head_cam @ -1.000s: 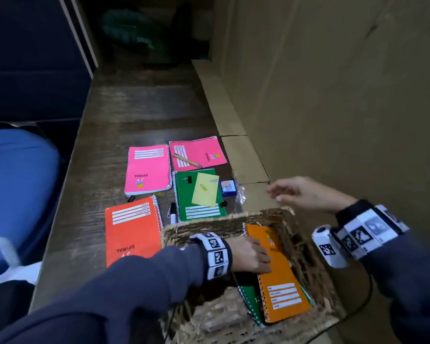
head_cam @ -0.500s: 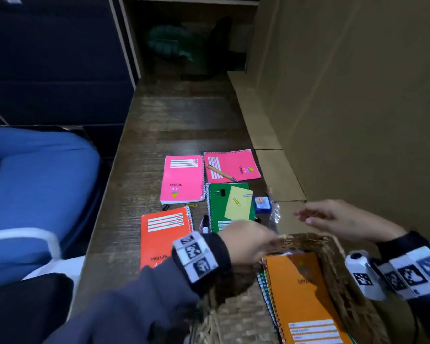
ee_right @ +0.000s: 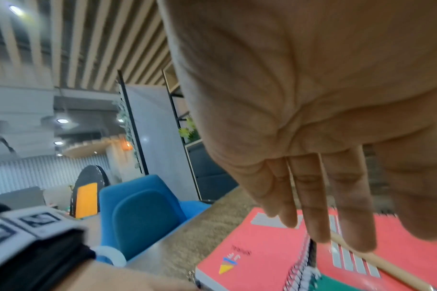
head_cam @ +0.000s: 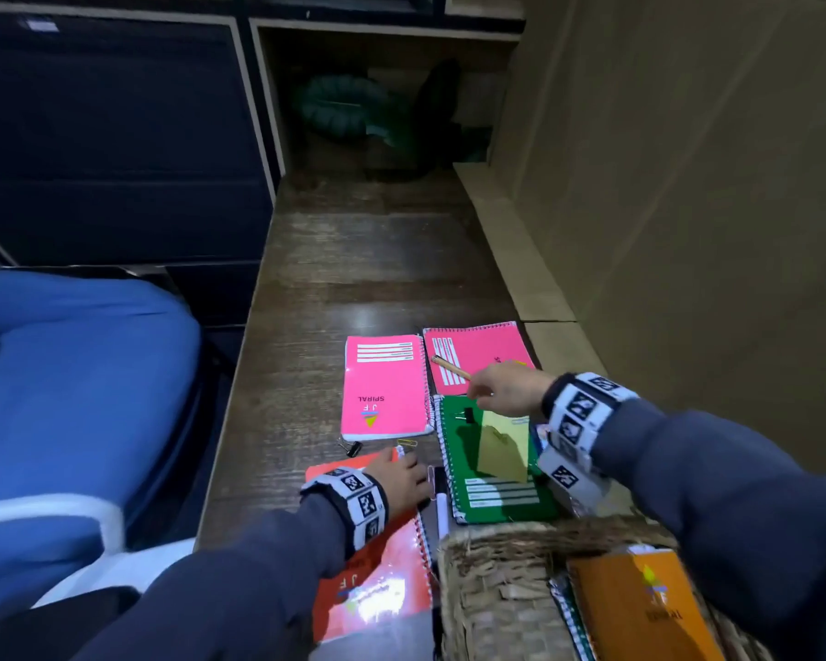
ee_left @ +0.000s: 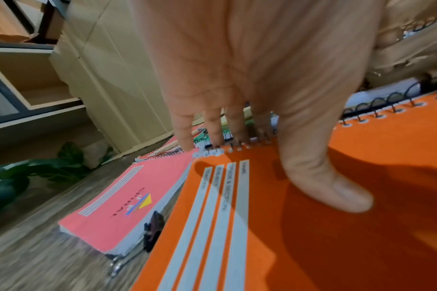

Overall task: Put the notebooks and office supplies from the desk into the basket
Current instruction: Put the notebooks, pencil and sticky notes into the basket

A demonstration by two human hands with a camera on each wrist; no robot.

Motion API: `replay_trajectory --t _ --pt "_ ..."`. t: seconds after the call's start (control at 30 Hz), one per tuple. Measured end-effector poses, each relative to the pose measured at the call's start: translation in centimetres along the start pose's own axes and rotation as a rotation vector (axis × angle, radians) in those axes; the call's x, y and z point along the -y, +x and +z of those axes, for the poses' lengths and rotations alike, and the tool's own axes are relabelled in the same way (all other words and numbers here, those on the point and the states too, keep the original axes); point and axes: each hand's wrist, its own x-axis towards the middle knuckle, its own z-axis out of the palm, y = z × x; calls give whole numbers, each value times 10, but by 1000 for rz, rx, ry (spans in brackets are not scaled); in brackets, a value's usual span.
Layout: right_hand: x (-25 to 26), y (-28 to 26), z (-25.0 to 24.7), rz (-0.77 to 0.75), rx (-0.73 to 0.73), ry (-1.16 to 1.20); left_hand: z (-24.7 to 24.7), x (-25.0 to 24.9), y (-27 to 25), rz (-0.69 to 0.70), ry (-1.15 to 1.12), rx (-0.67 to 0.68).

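Observation:
My left hand [head_cam: 404, 474] [ee_left: 262, 78] lies on the orange spiral notebook [head_cam: 377, 593] [ee_left: 312, 236] on the desk, its straight fingers reaching the spiral edge. My right hand [head_cam: 501, 386] [ee_right: 312, 196] hovers open, its fingertips just over a wooden pencil [head_cam: 449, 367] [ee_right: 386, 269]; contact is unclear. The pencil lies on the right pink notebook [head_cam: 487, 345]. A second pink notebook [head_cam: 385, 388] [ee_right: 250, 246] lies left of it. The green notebook [head_cam: 506, 498] carries a yellow sticky note [head_cam: 504, 446] and a binder clip [head_cam: 466, 415]. The wicker basket [head_cam: 497, 565] holds an orange notebook [head_cam: 640, 613].
A black binder clip [head_cam: 354, 448], a yellow paperclip [head_cam: 406, 442] and a marker [head_cam: 442, 508] lie between the notebooks. A cardboard wall [head_cam: 687, 231] runs along the desk's right side. A blue chair [head_cam: 68, 398] stands left of the desk. Dark plants [head_cam: 344, 112] sit at the far end.
My left hand left the basket and came down on the orange notebook on the desk. My right hand moved from beside the basket forward and left to the pencil.

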Motion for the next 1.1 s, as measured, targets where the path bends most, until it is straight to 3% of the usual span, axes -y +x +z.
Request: replay_trajectory --t 0.23,0.37,0.47,0.57,0.83,1.0,1.1 --pt "16 77 26 104 61 -122 -4 12 -14 38 1 47" --pt "21 107 41 181 21 -70 -7 28 -67 -48 18 -197" --pt "26 132 53 252 -58 66 -22 38 -113 -82 -87 -390" --pt "38 149 58 288 -27 51 -31 44 -147 -127 -209 -570" --pt "44 160 52 410 56 121 -22 46 -197 -296 -575 -695" --pt "42 158 48 460 3 210 -5 29 -197 -337 -820 -687" --pt "46 152 43 406 -24 432 3 19 -196 -372 -893 -723"
